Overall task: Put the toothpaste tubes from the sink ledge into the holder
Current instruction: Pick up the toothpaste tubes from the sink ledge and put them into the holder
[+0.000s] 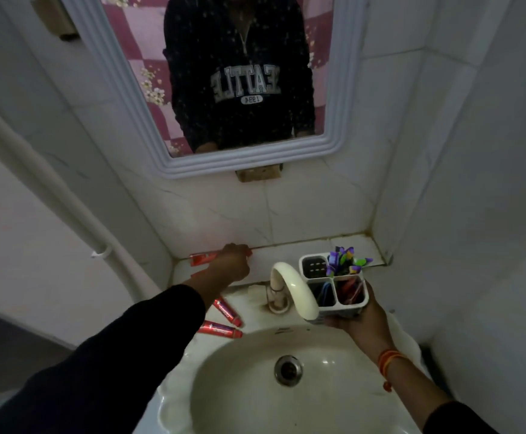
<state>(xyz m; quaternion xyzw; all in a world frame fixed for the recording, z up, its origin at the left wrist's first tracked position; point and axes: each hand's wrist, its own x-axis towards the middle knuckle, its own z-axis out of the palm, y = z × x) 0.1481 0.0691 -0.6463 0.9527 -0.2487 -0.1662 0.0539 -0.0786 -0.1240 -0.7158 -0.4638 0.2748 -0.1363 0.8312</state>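
Note:
My left hand (233, 263) reaches to the tiled ledge behind the sink and closes on a red toothpaste tube (203, 259) lying along the wall. Two more red tubes lie on the sink rim left of the tap, one nearer the tap (228, 312) and one closer to the basin (221, 329), partly hidden by my left sleeve. My right hand (360, 321) holds a white four-compartment holder (333, 281) up beside the tap. Toothbrushes with purple and green heads stick out of its back right compartment, and red items sit in its front right one.
The cream curved tap (293, 288) stands right in front of the holder. The white basin (286, 389) with its metal drain lies below. A framed mirror (224, 89) hangs above the ledge. Tiled walls close in on the right, and a white pipe (67, 202) runs down the left.

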